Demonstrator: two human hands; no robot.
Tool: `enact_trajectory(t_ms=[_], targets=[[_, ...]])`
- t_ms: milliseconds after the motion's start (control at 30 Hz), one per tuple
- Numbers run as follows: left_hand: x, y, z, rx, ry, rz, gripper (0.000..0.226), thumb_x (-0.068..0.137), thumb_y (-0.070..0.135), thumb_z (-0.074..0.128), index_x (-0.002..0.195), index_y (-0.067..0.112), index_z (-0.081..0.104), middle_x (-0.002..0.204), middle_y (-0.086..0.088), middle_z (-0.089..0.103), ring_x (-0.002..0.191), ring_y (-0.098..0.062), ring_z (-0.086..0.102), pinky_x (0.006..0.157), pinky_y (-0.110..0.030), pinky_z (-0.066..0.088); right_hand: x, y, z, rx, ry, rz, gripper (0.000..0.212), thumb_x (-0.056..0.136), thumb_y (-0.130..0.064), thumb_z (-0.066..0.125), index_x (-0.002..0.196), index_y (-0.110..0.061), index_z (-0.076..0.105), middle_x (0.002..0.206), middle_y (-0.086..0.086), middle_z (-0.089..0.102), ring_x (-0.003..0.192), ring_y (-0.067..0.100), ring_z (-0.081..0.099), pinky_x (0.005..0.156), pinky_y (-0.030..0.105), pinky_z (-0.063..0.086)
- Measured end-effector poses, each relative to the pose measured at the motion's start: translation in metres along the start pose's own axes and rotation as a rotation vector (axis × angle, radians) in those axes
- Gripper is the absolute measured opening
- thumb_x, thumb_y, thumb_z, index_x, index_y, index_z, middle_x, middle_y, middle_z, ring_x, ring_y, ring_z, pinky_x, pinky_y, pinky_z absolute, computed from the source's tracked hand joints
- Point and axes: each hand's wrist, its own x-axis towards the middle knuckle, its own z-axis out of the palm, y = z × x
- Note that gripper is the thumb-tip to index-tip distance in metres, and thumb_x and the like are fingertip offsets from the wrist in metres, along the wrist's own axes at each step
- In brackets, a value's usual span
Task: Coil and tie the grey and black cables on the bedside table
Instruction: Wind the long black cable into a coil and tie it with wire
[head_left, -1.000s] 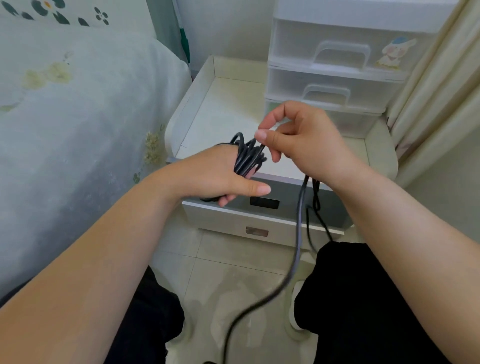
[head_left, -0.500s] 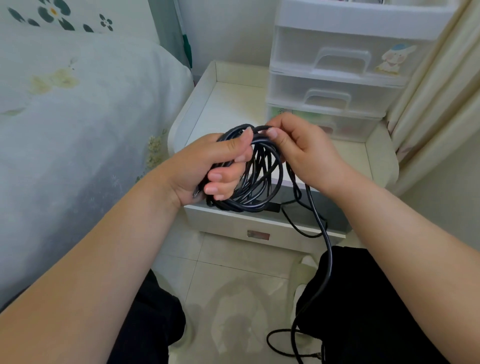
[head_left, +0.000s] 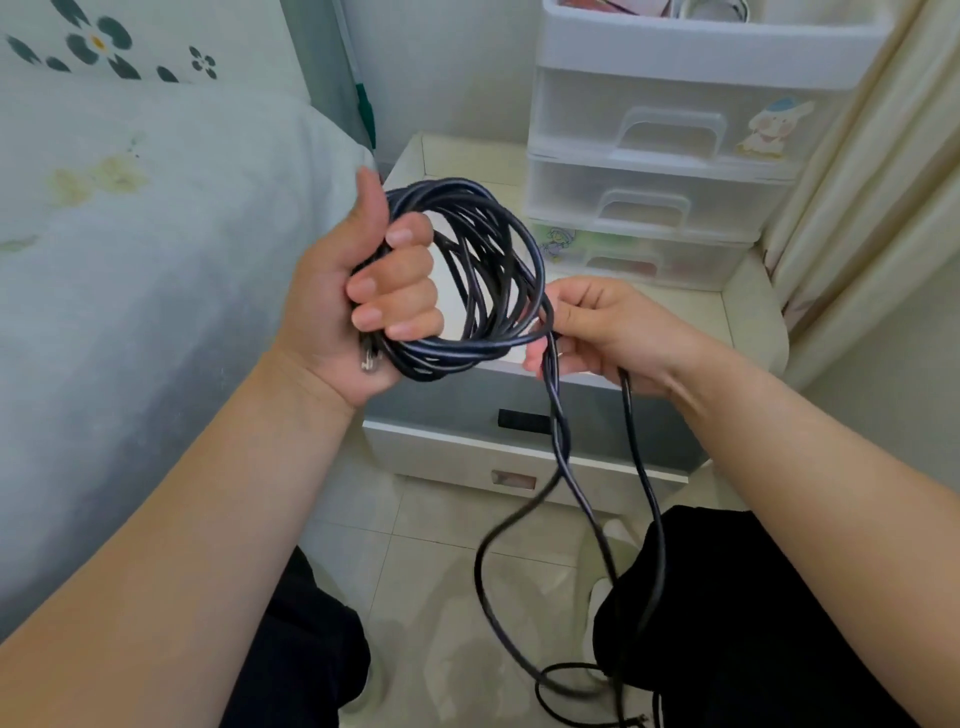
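My left hand (head_left: 363, 296) grips one side of a round coil of dark cable (head_left: 498, 270) with several loops, held upright in front of the white bedside table (head_left: 753, 312). A clear plug end sticks out below my left palm. My right hand (head_left: 608, 332) pinches the loose strands where they leave the coil's lower right. From there the free cable (head_left: 566, 467) hangs down past my knees to the floor, where it lies in loose loops.
A stack of clear plastic drawers (head_left: 670, 171) stands at the back right of the table top. A bed with a pale floral cover (head_left: 130, 234) lies to the left. A cream curtain (head_left: 872, 182) hangs on the right. My legs in dark trousers frame the tiled floor below.
The coil has turned to face me and opened into a wider ring. My right hand dropped from the coil's top to its lower right and now holds the trailing strands.
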Motion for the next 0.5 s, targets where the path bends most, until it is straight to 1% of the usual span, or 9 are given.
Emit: enact_trajectory(t_ms=[33,100,167,233,267,333,367,433,500], targets=[[0.000,0.002,0.000,-0.013,0.028,0.034,0.046,0.094,0.053,0.030,0.069,0.017,0.046,0.034,0.008,0.042,0.026,-0.003,0.042,0.034,-0.015,0.034,0.000,0.001,0.003,0.195,-0.015,0.031,0.015,0.085,-0.018,0.054,0.093,-0.009,0.064,0.075,0.006,0.072,0.068,0.014,0.070,0.067,0.026,0.057],[-0.002,0.006,-0.002,-0.078,0.033,0.082,0.046,0.095,0.052,0.030,0.070,0.017,0.044,0.035,0.007,0.043,0.027,-0.004,0.043,0.035,-0.015,0.036,0.000,0.004,0.007,0.496,-0.007,0.059,0.021,0.087,-0.011,0.050,0.103,-0.006,0.061,0.080,0.007,0.073,0.072,0.015,0.072,0.071,0.027,0.058],[-0.005,0.011,-0.005,-0.135,0.025,0.117,0.047,0.096,0.053,0.030,0.071,0.015,0.044,0.036,0.006,0.044,0.029,-0.005,0.045,0.036,-0.016,0.037,0.002,0.003,0.011,0.546,0.055,0.077,0.020,0.092,-0.006,0.047,0.107,-0.005,0.060,0.084,0.008,0.074,0.074,0.017,0.073,0.072,0.027,0.058],[-0.006,0.013,-0.006,-0.168,0.043,0.156,0.047,0.096,0.052,0.032,0.071,0.015,0.045,0.037,0.006,0.044,0.029,-0.005,0.044,0.037,-0.016,0.037,0.007,0.004,0.012,0.323,0.194,0.079,0.017,0.096,-0.007,0.048,0.102,-0.010,0.063,0.079,0.003,0.074,0.064,0.012,0.069,0.061,0.021,0.058],[-0.006,0.012,-0.005,-0.173,0.068,0.181,0.046,0.096,0.052,0.033,0.071,0.015,0.045,0.036,0.006,0.044,0.029,-0.005,0.044,0.037,-0.015,0.036,0.009,0.004,0.010,0.123,0.273,0.074,0.017,0.097,-0.009,0.048,0.099,-0.013,0.065,0.075,-0.001,0.073,0.059,0.009,0.064,0.054,0.018,0.054],[-0.008,0.012,-0.003,-0.166,0.152,0.251,0.045,0.097,0.052,0.034,0.071,0.017,0.043,0.036,0.007,0.041,0.028,-0.005,0.042,0.036,-0.014,0.034,0.010,0.004,0.001,-0.337,0.358,0.073,0.020,0.097,-0.009,0.048,0.098,-0.014,0.067,0.071,-0.005,0.068,0.058,0.006,0.056,0.054,0.017,0.045],[-0.009,0.013,-0.003,-0.182,0.186,0.290,0.044,0.097,0.051,0.035,0.070,0.016,0.043,0.036,0.008,0.040,0.028,-0.005,0.041,0.036,-0.014,0.034,0.010,0.006,-0.004,-0.545,0.326,0.065,0.022,0.096,-0.006,0.046,0.098,-0.012,0.067,0.070,-0.006,0.065,0.061,0.005,0.056,0.056,0.017,0.043],[-0.012,0.017,-0.004,-0.267,0.231,0.355,0.044,0.097,0.048,0.040,0.069,0.015,0.044,0.036,0.007,0.040,0.029,-0.005,0.041,0.036,-0.016,0.036,0.010,0.012,-0.009,-0.857,0.140,0.072,0.027,0.094,-0.003,0.041,0.096,-0.012,0.066,0.069,-0.005,0.061,0.065,0.009,0.057,0.060,0.021,0.042],[-0.013,0.020,-0.007,-0.278,0.340,0.359,0.044,0.098,0.047,0.042,0.067,0.015,0.044,0.036,0.008,0.039,0.029,-0.004,0.040,0.036,-0.016,0.035,0.009,0.027,-0.004,-0.979,-0.003,0.108,0.036,0.095,-0.009,0.036,0.094,-0.027,0.067,0.069,-0.006,0.064,0.067,0.011,0.057,0.068,0.027,0.044]])
